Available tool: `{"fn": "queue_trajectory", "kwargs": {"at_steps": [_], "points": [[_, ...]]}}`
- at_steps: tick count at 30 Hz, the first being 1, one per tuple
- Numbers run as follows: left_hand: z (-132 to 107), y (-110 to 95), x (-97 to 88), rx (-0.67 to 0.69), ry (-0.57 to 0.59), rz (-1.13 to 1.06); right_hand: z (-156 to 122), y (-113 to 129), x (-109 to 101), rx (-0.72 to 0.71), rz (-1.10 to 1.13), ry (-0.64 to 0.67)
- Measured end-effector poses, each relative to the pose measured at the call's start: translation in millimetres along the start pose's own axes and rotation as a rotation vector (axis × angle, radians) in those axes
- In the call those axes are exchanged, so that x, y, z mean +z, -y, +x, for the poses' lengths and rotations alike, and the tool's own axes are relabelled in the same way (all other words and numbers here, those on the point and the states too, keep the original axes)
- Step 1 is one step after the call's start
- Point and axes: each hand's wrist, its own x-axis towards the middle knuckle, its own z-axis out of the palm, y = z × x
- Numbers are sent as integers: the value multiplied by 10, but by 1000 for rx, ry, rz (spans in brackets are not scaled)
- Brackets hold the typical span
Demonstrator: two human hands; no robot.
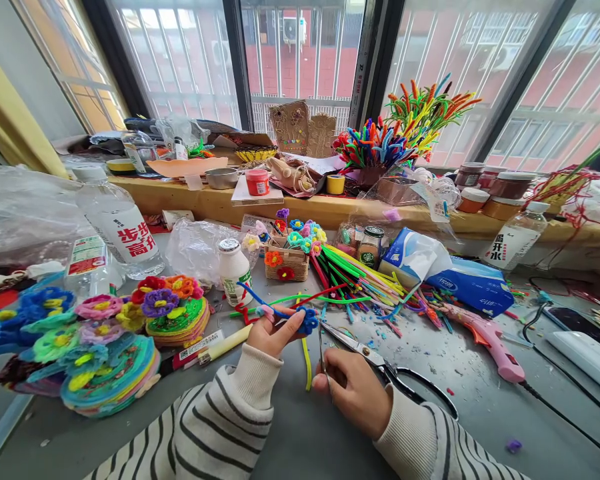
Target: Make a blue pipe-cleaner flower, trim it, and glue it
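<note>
My left hand (275, 333) is closed on a blue pipe-cleaner flower (307, 321), pinched between thumb and fingers. A long blue stem (260, 298) runs out behind it to the upper left. My right hand (355, 387) is closed around a thin metal tool (321, 347), its slim tip pointing up beside the flower; its exact kind is unclear. Large black-handled scissors (370, 353) lie on the table just behind my right hand. A yellow pipe cleaner (306, 363) lies between my hands, and a red one (325, 295) just beyond the flower.
Finished pipe-cleaner flowers on layered discs (110, 373) stand at left. Ahead are a white bottle (234, 270), a small flower basket (297, 267) and bundled pipe cleaners (355, 273). At right are a pink glue gun (490, 340) with its cord and a blue tissue pack (475, 287).
</note>
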Motion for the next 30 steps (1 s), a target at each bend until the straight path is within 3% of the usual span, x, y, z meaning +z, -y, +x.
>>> {"fn": "queue_trajectory", "kwargs": {"at_steps": [23,30], "points": [[-28,23,11,-25,94,-40,33,38,-54,18,24,-92],[-37,19,20,-78,115,-54,9,52,-35,-26,76,-22]]}}
